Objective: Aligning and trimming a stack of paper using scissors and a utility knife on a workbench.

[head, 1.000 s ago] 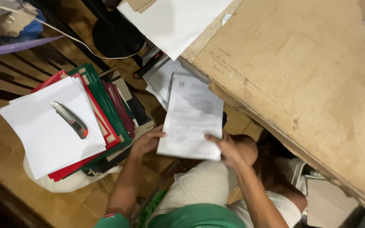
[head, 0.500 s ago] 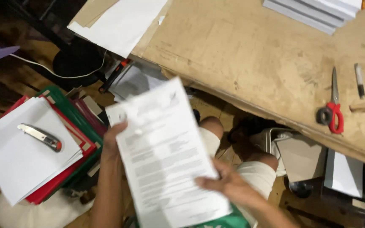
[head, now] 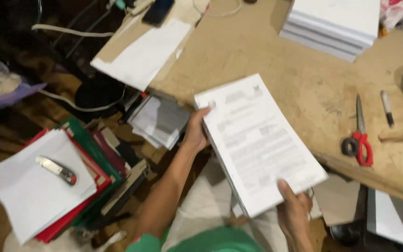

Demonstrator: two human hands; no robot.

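I hold a thick stack of printed white pages [head: 257, 144] with both hands, tilted over the near edge of a wooden table [head: 276, 56]. My left hand [head: 196, 131] grips the stack's upper left edge. The lower right corner is pinched by my right hand [head: 294, 205], thumb on top of the pages.
Red-handled scissors [head: 360, 137], a marker [head: 387, 108] and a stack of white paper reams [head: 334, 23] lie on the table. At the left, a pile of red and green folders [head: 92, 170] carries white sheets and a utility knife [head: 56, 170]. More papers [head: 159, 120] sit below the table edge.
The stack has been lifted from the floor area up and to the right, over the table's edge. The view has swung upward, showing more of the table.
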